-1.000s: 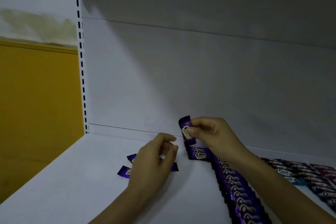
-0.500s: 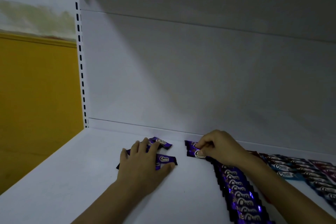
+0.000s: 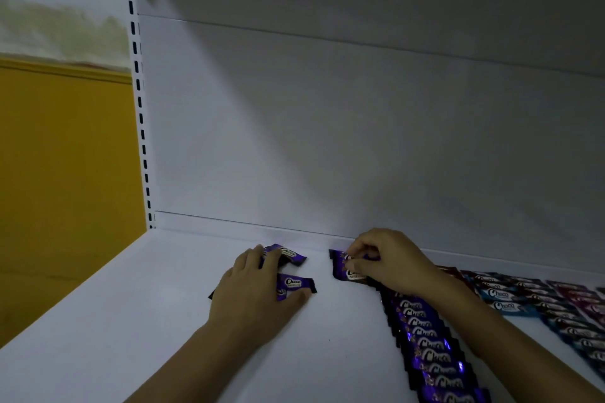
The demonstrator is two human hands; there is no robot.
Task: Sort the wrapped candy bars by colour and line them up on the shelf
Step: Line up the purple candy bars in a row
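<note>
Shelf (image 3: 131, 337) surface carries all candy bars. The left hand (image 3: 258, 301) lies flat, fingers extended and released, pressing on two loose purple bars (image 3: 296, 283) left of centre, near the back panel (image 3: 327, 141). The right hand (image 3: 389, 262) has its fingers curled, pinching the rearmost purple bar (image 3: 343, 268) at the far end of the purple row (image 3: 425, 337). This row runs in overlapping order from the back panel toward the viewer. Blue bars (image 3: 501, 299) and dark red bars (image 3: 571, 298) lie in rows further right.
</note>
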